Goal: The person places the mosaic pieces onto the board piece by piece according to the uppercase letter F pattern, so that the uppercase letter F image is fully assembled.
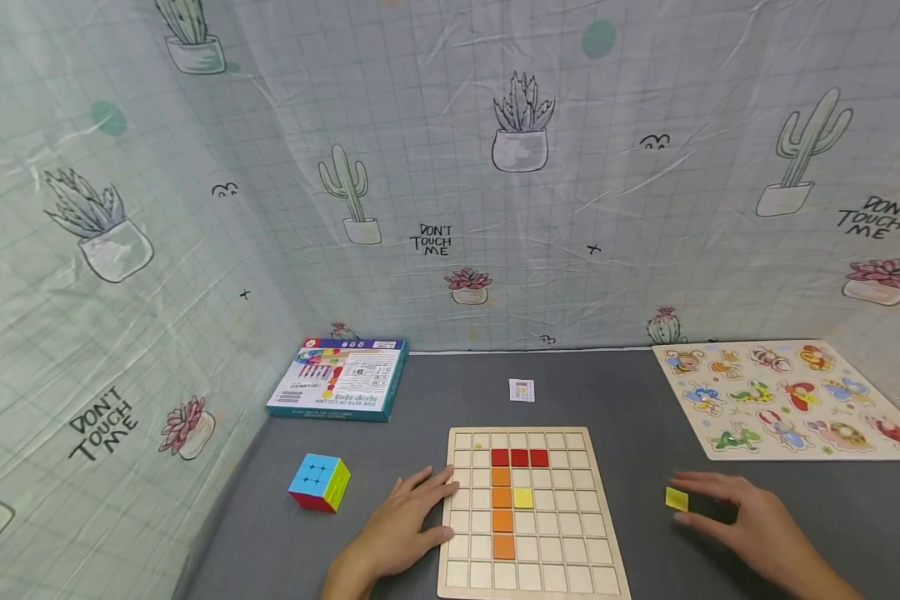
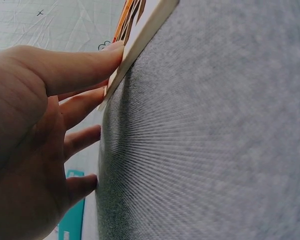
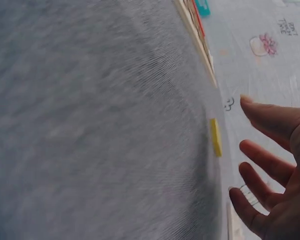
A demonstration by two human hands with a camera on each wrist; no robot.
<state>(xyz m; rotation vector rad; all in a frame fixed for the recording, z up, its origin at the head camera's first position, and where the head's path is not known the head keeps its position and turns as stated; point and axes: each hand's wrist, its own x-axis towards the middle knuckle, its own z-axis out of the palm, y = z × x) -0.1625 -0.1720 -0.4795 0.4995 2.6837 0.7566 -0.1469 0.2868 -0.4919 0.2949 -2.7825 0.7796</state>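
Note:
A wooden grid board [image 1: 572, 525] lies on the dark cloth in front of me. Red tiles [image 1: 520, 458], orange tiles [image 1: 502, 498] and one yellow tile [image 1: 522, 498] sit in its cells. My left hand [image 1: 399, 525] rests at the board's left side, thumb and fingers stretched to the edge; the left wrist view shows the thumb against the board's side [image 2: 152, 32]. To the right, a loose yellow tile [image 1: 677, 499] lies on the cloth. My right hand [image 1: 750, 521] is beside it, thumb and fingers spread apart around the tile [image 3: 216, 137] without gripping it.
A puzzle cube [image 1: 320, 482] stands left of my left hand, with a flat teal box [image 1: 337, 379] behind it. A small printed card [image 1: 522, 390] lies beyond the board. At the back right is an insect puzzle board [image 1: 795, 400]. A patterned curtain [image 1: 420, 125] closes off the back and left.

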